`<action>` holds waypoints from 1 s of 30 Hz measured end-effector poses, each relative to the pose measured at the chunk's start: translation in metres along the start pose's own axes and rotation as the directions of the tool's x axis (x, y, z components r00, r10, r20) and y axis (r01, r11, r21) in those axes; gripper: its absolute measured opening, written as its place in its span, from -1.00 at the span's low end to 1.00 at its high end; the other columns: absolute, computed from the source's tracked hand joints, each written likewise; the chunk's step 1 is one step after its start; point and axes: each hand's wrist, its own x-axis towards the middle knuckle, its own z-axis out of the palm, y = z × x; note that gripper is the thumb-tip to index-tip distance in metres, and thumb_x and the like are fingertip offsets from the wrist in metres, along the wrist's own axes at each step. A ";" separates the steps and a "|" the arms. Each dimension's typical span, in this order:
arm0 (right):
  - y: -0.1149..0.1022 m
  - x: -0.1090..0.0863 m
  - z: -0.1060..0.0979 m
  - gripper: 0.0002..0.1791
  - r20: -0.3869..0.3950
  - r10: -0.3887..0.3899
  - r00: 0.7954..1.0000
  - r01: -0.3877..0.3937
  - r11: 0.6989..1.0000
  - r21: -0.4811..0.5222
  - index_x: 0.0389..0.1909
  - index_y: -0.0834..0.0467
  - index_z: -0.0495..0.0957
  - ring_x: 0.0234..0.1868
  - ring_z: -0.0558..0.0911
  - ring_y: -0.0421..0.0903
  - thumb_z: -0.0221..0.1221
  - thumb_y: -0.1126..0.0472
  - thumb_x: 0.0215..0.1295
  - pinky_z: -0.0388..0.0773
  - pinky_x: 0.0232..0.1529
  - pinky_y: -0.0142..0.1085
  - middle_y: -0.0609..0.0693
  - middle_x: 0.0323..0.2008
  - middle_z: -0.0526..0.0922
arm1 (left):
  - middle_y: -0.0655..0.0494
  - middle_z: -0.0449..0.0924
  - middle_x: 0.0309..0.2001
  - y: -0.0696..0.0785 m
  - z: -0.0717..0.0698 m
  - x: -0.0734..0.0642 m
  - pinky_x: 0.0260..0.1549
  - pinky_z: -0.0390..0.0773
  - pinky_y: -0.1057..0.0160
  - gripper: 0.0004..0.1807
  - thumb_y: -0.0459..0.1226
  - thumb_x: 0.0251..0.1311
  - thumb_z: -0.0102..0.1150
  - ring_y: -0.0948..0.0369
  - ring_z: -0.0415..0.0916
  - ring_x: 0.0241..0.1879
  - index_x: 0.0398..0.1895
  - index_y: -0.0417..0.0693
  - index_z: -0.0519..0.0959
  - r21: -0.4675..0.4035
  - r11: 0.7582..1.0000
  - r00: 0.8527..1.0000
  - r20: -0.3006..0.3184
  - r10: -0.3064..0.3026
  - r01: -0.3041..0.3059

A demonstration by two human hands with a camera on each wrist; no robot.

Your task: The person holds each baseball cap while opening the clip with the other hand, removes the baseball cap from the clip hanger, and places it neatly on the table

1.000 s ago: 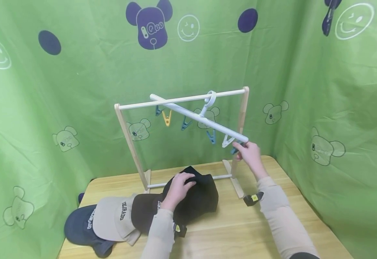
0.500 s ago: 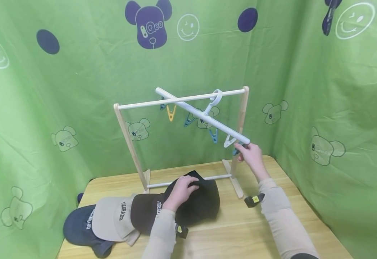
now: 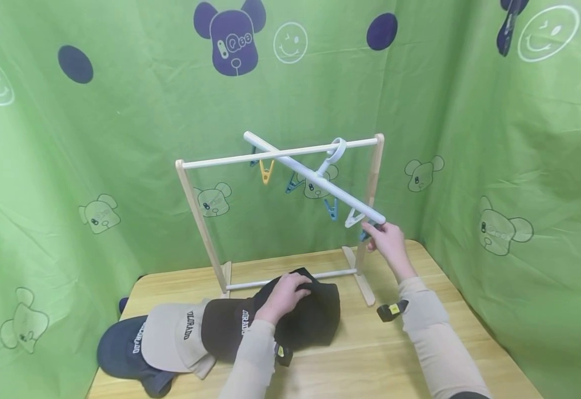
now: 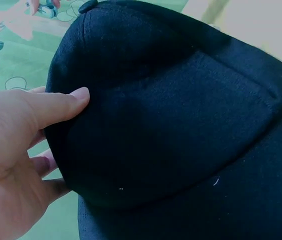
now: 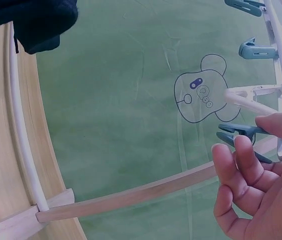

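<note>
My left hand [image 3: 284, 298] holds a black cap [image 3: 316, 315] just above the table, in front of the drying stand. In the left wrist view the thumb lies on the outside of the cap's crown [image 4: 146, 125]; other fingers are partly hidden behind it. A white clip hanger [image 3: 342, 195] hooks over the stand's top bar and slants toward me. At its near right end my right hand [image 3: 389, 244] pinches a blue clothespin [image 3: 366, 233]. Seen from the right wrist, that clothespin [image 5: 237, 133] sits between thumb and fingertips, its tips apart, with nothing between them.
The wooden stand [image 3: 373, 172] rises from the table [image 3: 350, 366]. More caps, dark brown [image 3: 223, 327], beige [image 3: 168, 335] and navy [image 3: 121, 346], overlap in a row at left. Several other clothespins, one yellow [image 3: 266, 173], hang along the hanger. Green curtains [image 3: 136, 127] surround the table.
The hanger's hook has shifted right along the bar, and its far end has swung up and right. My left hand has carried the black cap slightly right and down. The right hand keeps its pinch.
</note>
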 end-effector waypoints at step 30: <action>0.002 -0.002 0.002 -0.43 -0.016 -0.009 1.000 0.010 1.000 0.020 -0.07 0.35 0.51 -0.63 0.58 -0.27 0.17 -0.14 0.31 0.65 -0.43 -0.35 -0.03 -0.53 0.61 | 0.14 0.71 -0.18 0.008 0.035 -0.002 -0.02 0.58 0.19 -0.71 -0.41 0.17 0.20 0.15 0.62 -0.15 -0.07 0.05 0.67 0.223 0.975 0.982 -0.188 0.026 0.017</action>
